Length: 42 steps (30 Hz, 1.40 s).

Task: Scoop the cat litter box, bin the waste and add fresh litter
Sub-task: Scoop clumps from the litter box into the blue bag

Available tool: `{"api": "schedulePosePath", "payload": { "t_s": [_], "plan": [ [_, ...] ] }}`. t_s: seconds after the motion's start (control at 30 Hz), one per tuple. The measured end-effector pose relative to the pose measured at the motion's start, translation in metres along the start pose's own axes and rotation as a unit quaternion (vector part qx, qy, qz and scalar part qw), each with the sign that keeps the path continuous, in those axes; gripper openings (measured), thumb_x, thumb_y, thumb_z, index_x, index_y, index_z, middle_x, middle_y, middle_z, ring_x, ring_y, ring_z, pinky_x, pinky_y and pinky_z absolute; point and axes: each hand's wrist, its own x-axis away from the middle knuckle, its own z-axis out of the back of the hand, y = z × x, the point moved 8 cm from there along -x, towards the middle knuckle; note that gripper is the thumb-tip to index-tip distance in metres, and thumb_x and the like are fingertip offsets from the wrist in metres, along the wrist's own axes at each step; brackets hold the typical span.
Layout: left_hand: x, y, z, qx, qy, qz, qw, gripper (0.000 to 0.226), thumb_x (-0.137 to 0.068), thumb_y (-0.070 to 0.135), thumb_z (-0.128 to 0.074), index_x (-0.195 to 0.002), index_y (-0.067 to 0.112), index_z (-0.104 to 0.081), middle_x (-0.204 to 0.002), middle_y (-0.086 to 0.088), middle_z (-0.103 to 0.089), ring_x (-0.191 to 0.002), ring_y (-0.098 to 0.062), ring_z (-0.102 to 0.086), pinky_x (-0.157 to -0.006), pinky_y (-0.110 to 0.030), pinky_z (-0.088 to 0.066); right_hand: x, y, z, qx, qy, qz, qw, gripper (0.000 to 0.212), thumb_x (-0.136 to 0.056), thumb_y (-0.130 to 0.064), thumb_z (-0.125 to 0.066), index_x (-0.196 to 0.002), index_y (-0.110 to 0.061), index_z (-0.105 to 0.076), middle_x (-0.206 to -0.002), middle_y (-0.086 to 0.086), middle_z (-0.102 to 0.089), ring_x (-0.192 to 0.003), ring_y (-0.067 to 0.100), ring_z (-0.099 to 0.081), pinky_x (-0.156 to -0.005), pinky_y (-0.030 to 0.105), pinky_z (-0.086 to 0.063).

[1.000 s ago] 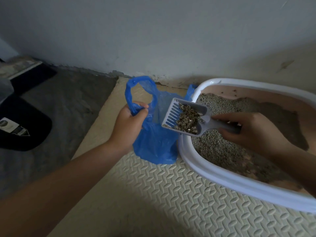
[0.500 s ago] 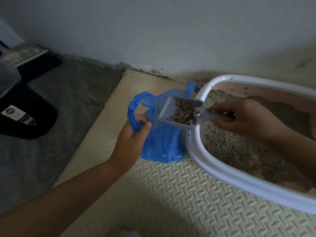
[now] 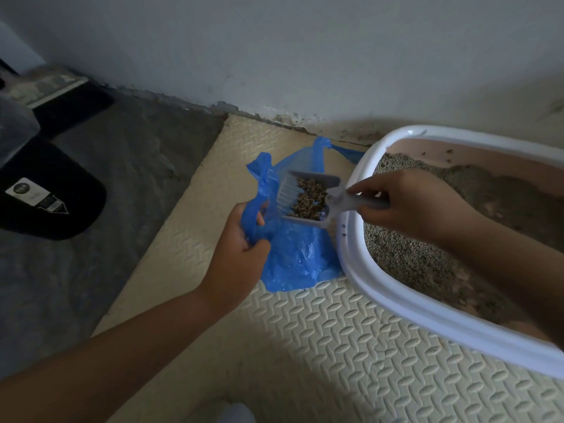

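- Box [image 3: 351, 257]: white-rimmed and set on the mat. The litter [image 3: 406, 257] inside lies uneven, with the pink inner wall bare above it.
- Bag [image 3: 299, 257]: blue, standing on the mat and touching the box's rim. We judge it is kept this close so the loaded scoop crosses almost no open mat.
- Left hand [image 3: 241, 239]: fingers are curled round the bag's handle loop, lifting it. This is probably done to hold the mouth open as a target.
- Right hand [image 3: 409, 206]: clamped round the scoop's handle, above the box's rim.
- Scoop [image 3: 332, 203]: grey and slotted, with its head over the bag's mouth. It is held roughly level, we think so that nothing spills before the tip.
- Waste [image 3: 308, 198]: brownish clumps lying in the scoop's pan, not yet in the bag. The binning step is in hand, and fresh litter comes later.
- Wall [image 3: 274, 50]: pale, crumbled along its base. The light is dim.
- Floor [image 3: 122, 178]: rough and grey, left of the mat.
- Mat [image 3: 335, 346]: cream foam with an embossed pattern, lying under the box and bag.
- Black object [image 3: 52, 190]: at far left, bearing a white label. We cannot identify it.
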Motion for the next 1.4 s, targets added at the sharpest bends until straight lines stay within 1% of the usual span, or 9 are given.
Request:
{"api": "schedulePosePath", "payload": {
  "t_s": [0.1,0.23,0.4,0.7,0.8,0.97,1.13,1.27,1.4],
  "plan": [
    [0.003,0.001,-0.002,0.000,-0.011,0.003,1.000,0.038,-0.070,-0.001,-0.042,-0.091,0.030,-0.047,-0.103,0.011,-0.056,-0.090,0.008,-0.057,-0.078,-0.014,-0.050,-0.008,-0.009,-0.002,0.032,-0.026,0.011,0.999,0.031,-0.080,-0.032,-0.064,-0.111,-0.037,-0.068,-0.091,-0.012,-0.071,-0.077,0.010,-0.061,-0.071,0.026,-0.048],
    [0.003,-0.007,0.007,0.005,0.005,0.012,1.000,0.034,-0.067,-0.001,-0.042,-0.088,0.026,-0.046,-0.109,0.022,-0.058,-0.104,0.003,-0.058,-0.081,-0.018,-0.050,-0.006,-0.009,-0.011,0.091,-0.075,0.023,0.993,0.032,-0.079,-0.036,-0.061,-0.110,-0.040,-0.067,-0.091,-0.013,-0.072,-0.083,0.013,-0.064,-0.073,0.030,-0.052],
    [0.015,-0.020,0.010,0.010,0.002,0.026,1.000,0.030,-0.066,-0.003,-0.045,-0.086,0.020,-0.043,-0.125,0.005,-0.055,-0.117,-0.015,-0.056,-0.086,-0.024,-0.049,0.011,0.000,-0.019,0.120,-0.125,0.016,0.985,0.027,-0.079,-0.036,-0.057,-0.103,-0.038,-0.069,-0.081,-0.012,-0.070,-0.072,0.010,-0.061,-0.068,0.029,-0.052],
    [0.047,-0.025,0.012,0.005,0.013,0.050,0.999,0.024,-0.070,0.002,-0.048,-0.088,0.017,-0.044,-0.099,0.009,-0.058,-0.089,0.005,-0.058,-0.073,-0.010,-0.046,0.033,0.006,-0.009,0.073,-0.148,-0.003,0.986,0.032,-0.071,-0.043,-0.057,-0.101,-0.045,-0.068,-0.065,-0.025,-0.060,-0.061,-0.008,-0.055,-0.060,0.026,-0.050],
    [0.047,-0.025,0.012,0.002,0.013,0.050,0.999,0.025,-0.073,0.000,-0.050,-0.088,0.018,-0.042,-0.107,0.006,-0.056,-0.092,-0.001,-0.057,-0.074,-0.013,-0.047,0.024,-0.003,-0.004,0.058,-0.135,0.010,0.989,0.030,-0.076,-0.037,-0.061,-0.104,-0.044,-0.069,-0.059,-0.032,-0.051,-0.057,-0.011,-0.051,-0.055,0.016,-0.039],
    [0.049,-0.029,0.016,-0.030,0.008,0.050,0.998,0.031,-0.076,0.005,-0.049,-0.089,0.033,-0.044,-0.116,0.009,-0.053,-0.105,-0.005,-0.054,-0.086,-0.033,-0.048,0.003,-0.024,0.000,0.070,-0.117,0.034,0.990,0.029,-0.078,-0.039,-0.061,-0.106,-0.043,-0.068,-0.064,-0.030,-0.052,-0.060,-0.008,-0.049,-0.063,0.023,-0.042],
    [0.051,-0.028,0.013,-0.011,-0.003,0.057,0.998,0.046,-0.083,0.013,-0.044,-0.126,0.031,-0.041,-0.129,0.011,-0.049,-0.117,0.003,-0.051,-0.088,-0.010,-0.044,-0.012,-0.045,-0.010,0.083,-0.103,0.050,0.990,0.031,-0.080,-0.033,-0.060,-0.109,-0.041,-0.067,-0.091,-0.016,-0.069,-0.073,0.006,-0.055,-0.072,0.026,-0.049],
    [0.055,-0.020,0.014,0.003,-0.006,0.057,0.998,0.049,-0.084,0.013,-0.041,-0.129,0.031,-0.039,-0.126,0.017,-0.051,-0.117,0.004,-0.050,-0.088,-0.008,-0.042,-0.015,-0.050,-0.020,0.099,-0.117,0.052,0.987,0.032,-0.082,-0.033,-0.057,-0.111,-0.042,-0.065,-0.094,-0.015,-0.068,-0.075,0.006,-0.048,-0.068,0.024,-0.040],
    [0.037,-0.047,0.033,-0.009,-0.009,0.116,0.993,0.048,-0.075,0.026,-0.048,-0.121,0.035,-0.052,-0.116,0.010,-0.060,-0.107,-0.006,-0.056,-0.108,-0.035,-0.040,-0.011,-0.053,-0.032,0.139,-0.127,0.070,0.980,0.032,-0.082,-0.034,-0.056,-0.112,-0.041,-0.063,-0.094,-0.013,-0.066,-0.078,0.008,-0.047,-0.066,0.024,-0.036]
  ]
}}
